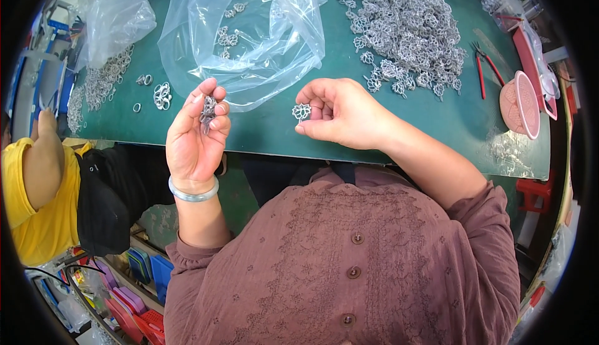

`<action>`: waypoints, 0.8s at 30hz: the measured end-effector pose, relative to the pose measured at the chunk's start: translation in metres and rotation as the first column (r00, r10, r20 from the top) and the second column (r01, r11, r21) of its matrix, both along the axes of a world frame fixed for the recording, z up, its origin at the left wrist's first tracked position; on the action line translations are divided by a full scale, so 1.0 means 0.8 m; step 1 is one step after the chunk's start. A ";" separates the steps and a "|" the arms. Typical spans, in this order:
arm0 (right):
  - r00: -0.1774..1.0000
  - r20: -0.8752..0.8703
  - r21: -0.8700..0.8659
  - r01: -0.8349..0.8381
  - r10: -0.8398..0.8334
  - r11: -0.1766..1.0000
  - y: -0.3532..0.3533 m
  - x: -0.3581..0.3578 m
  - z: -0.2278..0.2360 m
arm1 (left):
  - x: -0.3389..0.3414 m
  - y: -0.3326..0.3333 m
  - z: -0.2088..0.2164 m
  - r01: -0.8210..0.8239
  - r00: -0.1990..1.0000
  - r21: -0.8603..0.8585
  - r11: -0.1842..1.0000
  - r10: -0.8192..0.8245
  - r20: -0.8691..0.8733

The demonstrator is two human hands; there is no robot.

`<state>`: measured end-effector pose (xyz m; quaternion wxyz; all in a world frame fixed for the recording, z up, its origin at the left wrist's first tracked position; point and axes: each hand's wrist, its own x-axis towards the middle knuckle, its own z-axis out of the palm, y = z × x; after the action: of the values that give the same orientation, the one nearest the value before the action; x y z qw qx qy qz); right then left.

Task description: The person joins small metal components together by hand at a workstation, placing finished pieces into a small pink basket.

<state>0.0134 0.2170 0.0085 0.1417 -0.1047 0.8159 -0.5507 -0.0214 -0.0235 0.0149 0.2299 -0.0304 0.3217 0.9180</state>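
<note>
My left hand (194, 142) is raised palm up at the table's near edge, its fingers curled around a small bunch of grey metal pieces (208, 114). To the right, my right hand (352, 117) pinches one silver openwork pendant (301, 113) shaped like a lotus flower between thumb and fingers. Beyond it on the green table (262, 134) lies a large heap of similar metal pendants (405, 23). A clear plastic bag (187, 45) spreads open behind my hands, with a few metal pieces in or under it; I cannot tell which.
Left of the bag lie several loose metal rings (162, 96) and a heap of rings (106, 83) beside another plastic bag (118, 20). Red-handled pliers (481, 73) and a pink basket (519, 104) stand at right. A person in a yellow sleeve (22, 176) sits at left.
</note>
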 end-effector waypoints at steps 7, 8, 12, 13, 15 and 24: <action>0.999 -0.042 -0.120 -0.012 0.007 0.993 -0.001 0.005 0.002 | 0.002 0.003 0.003 -0.028 1.000 -0.039 0.999 0.028 -0.011; 0.999 -0.044 -0.144 -0.018 0.012 0.989 -0.001 0.006 0.002 | 0.002 0.004 0.002 -0.030 0.999 -0.039 0.999 0.030 -0.011; 0.999 -0.044 -0.204 -0.025 0.017 0.979 -0.001 0.007 0.000 | 0.003 0.005 0.001 -0.037 0.999 -0.057 0.998 0.037 0.004; 0.999 -0.042 -0.209 -0.027 0.018 0.978 -0.001 0.007 0.000 | 0.004 0.005 0.001 -0.036 0.999 -0.059 0.998 0.036 0.007; 0.999 -0.040 -0.213 -0.030 0.022 0.976 -0.001 0.007 -0.001 | 0.004 0.007 0.002 -0.030 1.000 -0.075 0.997 0.030 0.005; 0.996 -0.082 -0.317 -0.054 0.029 0.947 -0.011 0.006 -0.004 | 0.025 0.041 -0.001 0.195 0.978 -0.340 0.920 -0.207 0.001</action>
<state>0.0186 0.2083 0.0052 0.1033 -0.1644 0.7184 -0.6680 -0.0018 0.0094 0.0138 0.3088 -0.0202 0.4797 0.8210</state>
